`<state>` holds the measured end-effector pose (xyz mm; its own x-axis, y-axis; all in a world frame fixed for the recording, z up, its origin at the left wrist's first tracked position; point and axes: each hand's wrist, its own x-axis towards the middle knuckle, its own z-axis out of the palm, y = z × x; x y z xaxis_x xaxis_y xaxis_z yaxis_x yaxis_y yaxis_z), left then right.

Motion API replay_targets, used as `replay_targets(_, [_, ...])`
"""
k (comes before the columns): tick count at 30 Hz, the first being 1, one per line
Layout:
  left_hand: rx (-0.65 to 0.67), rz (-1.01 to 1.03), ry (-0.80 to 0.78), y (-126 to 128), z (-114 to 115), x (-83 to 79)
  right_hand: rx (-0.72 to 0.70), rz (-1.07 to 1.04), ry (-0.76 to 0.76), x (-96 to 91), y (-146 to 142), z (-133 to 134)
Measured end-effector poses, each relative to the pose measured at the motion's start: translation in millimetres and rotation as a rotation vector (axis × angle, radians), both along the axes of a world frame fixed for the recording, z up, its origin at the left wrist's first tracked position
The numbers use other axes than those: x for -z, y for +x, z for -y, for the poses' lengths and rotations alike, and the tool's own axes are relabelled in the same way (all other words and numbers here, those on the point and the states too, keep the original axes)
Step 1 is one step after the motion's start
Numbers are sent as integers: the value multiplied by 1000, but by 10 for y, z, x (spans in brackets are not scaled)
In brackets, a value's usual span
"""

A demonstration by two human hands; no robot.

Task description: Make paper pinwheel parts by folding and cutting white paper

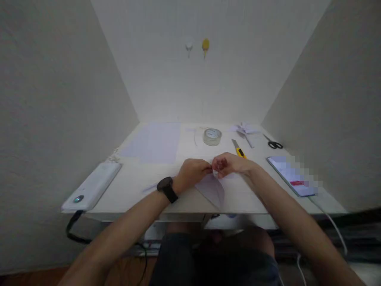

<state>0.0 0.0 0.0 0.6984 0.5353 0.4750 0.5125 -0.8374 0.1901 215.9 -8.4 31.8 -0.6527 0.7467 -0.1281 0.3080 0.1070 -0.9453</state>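
Observation:
Both of my hands meet over the white table, near its front edge. A folded piece of pale lilac paper point(212, 191) hangs below them, its pointed end toward me. My left hand point(195, 171), with a black watch on the wrist, pinches the paper's upper part. Fingers curled, my right hand point(226, 164) closes on the same upper end from the other side; the exact spot of its grip is small and blurred. Just behind my right hand lies a yellow utility knife point(239, 151) with its blade out.
Pale sheets point(160, 143) lie at the back left. A roll of clear tape point(212, 137), a folded paper pinwheel shape point(244, 129) and black scissors point(274, 143) are further back. A phone point(293, 176) with a cable is at right, a white power bank point(92, 186) at left. Walls enclose three sides.

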Motion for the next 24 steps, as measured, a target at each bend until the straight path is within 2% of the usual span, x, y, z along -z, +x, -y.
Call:
replay_targets(4, [67, 79, 34, -14, 19, 51, -3, 31, -15, 73, 29, 10])
replay_targets(8, [47, 253, 177, -23, 109, -67, 46, -36, -29, 127, 78, 22])
replay_targets(11, [31, 306, 212, -35, 187, -162, 127, -123, -8, 151, 104, 27])
replay_targets(16, [118, 241, 117, -25, 220, -139, 274, -248, 27, 211, 96, 11])
replay_targets(21, [75, 232, -20, 3, 196, -103, 282, -290, -15, 284, 66, -6])
replay_targets(24, [23, 206, -43, 8, 188, -111, 267, -303, -32, 314, 51, -18])
